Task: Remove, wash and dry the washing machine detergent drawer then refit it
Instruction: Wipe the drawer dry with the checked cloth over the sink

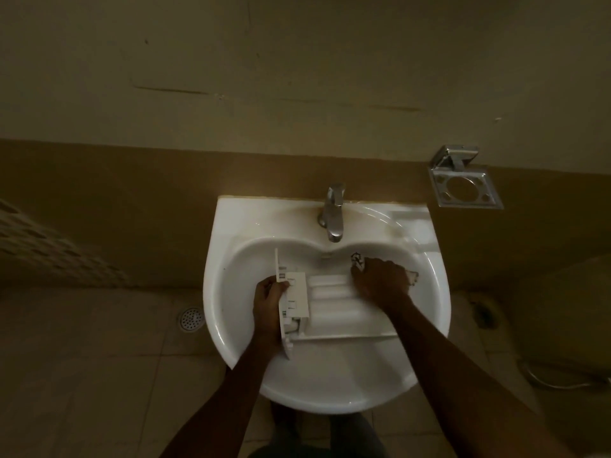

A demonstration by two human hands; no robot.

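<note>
The white detergent drawer lies across the bowl of a white washbasin, front panel to the left. My left hand grips that front panel from the left side. My right hand rests on the drawer's right end and holds a crumpled white cloth with dark marks, which sticks out on both sides of the hand. The steel tap stands behind the bowl; no water can be seen running from it.
A steel soap-dish holder hangs on the wall at the right of the basin. A round floor drain sits on the tiled floor at the left. A white hose lies on the floor at the right. The room is dim.
</note>
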